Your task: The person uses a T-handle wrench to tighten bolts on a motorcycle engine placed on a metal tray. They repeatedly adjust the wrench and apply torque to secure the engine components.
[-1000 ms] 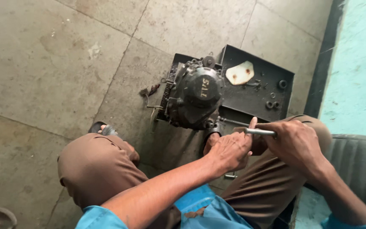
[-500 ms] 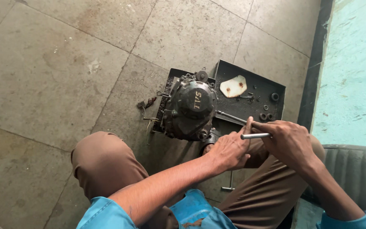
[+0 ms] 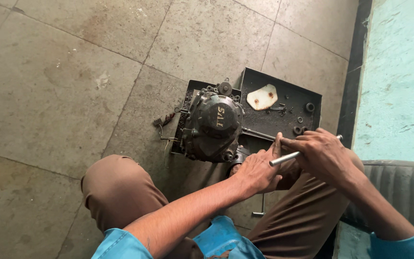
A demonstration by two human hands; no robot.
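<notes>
A dark, greasy engine block (image 3: 214, 127) sits on the stone floor between my knees, partly in a shallow black metal tray (image 3: 288, 91). My right hand (image 3: 319, 153) is closed around a shiny metal rod-shaped tool (image 3: 283, 157) held roughly level just right of the engine. My left hand (image 3: 255, 172) is curled below the engine's lower right corner, its fingers touching the near end of the rod; what else it grips is hidden.
The tray holds a pale flat cover plate (image 3: 262, 97) and several small rings and bolts (image 3: 303, 122). A small T-shaped tool (image 3: 260, 206) lies on the floor between my legs. A turquoise wall (image 3: 398, 81) and a dark padded seat (image 3: 398, 192) stand at right.
The camera view has shifted so the engine and tray sit a little lower in frame. Both hands stay together on the rod beside the engine, with little movement.
</notes>
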